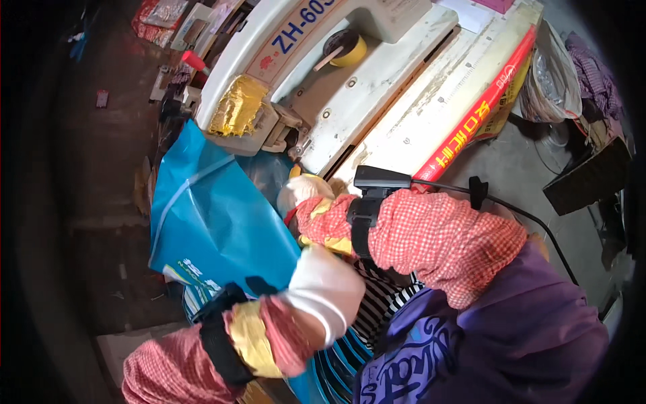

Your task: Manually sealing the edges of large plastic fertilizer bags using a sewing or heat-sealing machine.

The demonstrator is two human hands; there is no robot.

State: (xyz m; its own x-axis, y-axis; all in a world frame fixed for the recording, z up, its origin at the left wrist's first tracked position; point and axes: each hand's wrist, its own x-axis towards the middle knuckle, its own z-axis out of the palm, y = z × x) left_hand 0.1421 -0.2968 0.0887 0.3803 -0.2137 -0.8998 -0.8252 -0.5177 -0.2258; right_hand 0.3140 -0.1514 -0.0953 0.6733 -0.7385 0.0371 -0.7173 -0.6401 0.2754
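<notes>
A shiny blue plastic bag with a pale stripe hangs in front of a white sewing machine. Its upper edge reaches the needle area. In a white glove, my right hand is beside the bag's right edge, just below the machine's stitching end. The fingers on it are mostly hidden. My left hand, also white-gloved and somewhat blurred, is at the bag's lower right corner. Only the back of this hand shows, so its grip is out of sight. Both forearms wear red checked sleeves with black straps.
A yellow cup with a stick stands on the machine bed. A long pale table with a red printed strip runs to the upper right. A black cable trails from my right wrist. Bags and a dark box lie at the right.
</notes>
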